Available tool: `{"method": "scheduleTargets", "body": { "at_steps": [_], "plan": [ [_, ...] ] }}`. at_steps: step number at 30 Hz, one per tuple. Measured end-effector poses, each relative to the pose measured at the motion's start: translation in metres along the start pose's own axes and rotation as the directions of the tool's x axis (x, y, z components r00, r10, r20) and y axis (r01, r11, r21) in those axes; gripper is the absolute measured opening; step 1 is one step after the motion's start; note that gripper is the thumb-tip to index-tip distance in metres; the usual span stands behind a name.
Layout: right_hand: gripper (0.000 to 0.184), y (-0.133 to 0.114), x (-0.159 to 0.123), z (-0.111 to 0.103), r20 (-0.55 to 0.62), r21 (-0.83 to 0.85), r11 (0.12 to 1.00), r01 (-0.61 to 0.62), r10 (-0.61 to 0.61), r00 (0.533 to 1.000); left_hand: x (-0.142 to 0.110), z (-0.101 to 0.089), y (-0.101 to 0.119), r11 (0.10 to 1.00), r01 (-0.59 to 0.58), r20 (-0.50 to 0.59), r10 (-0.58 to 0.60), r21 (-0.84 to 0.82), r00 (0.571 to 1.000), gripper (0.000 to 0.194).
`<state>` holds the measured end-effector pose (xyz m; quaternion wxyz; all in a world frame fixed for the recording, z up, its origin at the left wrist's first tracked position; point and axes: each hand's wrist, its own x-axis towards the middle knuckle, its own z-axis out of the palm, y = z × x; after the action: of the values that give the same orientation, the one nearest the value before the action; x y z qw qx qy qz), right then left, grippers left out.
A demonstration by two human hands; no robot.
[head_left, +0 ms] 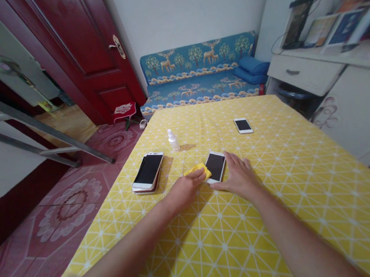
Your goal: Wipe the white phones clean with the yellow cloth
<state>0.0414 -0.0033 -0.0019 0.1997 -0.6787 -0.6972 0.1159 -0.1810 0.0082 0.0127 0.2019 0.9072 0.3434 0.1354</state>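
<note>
My left hand [186,189] rests on a folded yellow cleaning cloth [197,171] and grips it against the edge of a white smartphone [216,166]. That phone lies face up on the yellow patterned tablecloth [284,216], its dark screen showing. My right hand [238,178] lies flat with fingers spread, its fingertips touching the phone's lower right side. To the left, a stack of smartphones [148,172] lies with a dark screen on top. A small white dropper bottle [173,141] stands upright beyond the cloth. Another white smartphone [243,125] lies face up farther away.
The table's left edge drops to a pink patterned tile floor [67,204]. Beyond the far edge stands a blue deer-print sofa [198,71]. A dark red door [74,48] is on the left, and a white drawer unit [304,73] is on the right.
</note>
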Motion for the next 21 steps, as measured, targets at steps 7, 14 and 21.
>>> {"method": "scheduleTargets", "body": {
  "at_steps": [7,14,21],
  "plan": [
    [0.118,-0.001,0.002,0.008,-0.182,-0.072,0.988,-0.138,0.123,0.975,0.000,0.006,0.007,0.998,0.045,-0.044,-0.043,0.048,0.998,0.075],
    [0.096,-0.003,-0.001,0.001,-0.222,-0.124,0.978,-0.170,0.140,0.965,0.005,0.018,0.017,0.985,0.129,-0.070,-0.122,0.110,0.990,0.069],
    [0.055,0.003,-0.005,-0.014,-0.313,-0.171,0.964,-0.202,0.141,0.939,0.020,0.020,0.029,0.972,0.225,-0.166,-0.212,0.061,0.963,0.055]
  ]
}}
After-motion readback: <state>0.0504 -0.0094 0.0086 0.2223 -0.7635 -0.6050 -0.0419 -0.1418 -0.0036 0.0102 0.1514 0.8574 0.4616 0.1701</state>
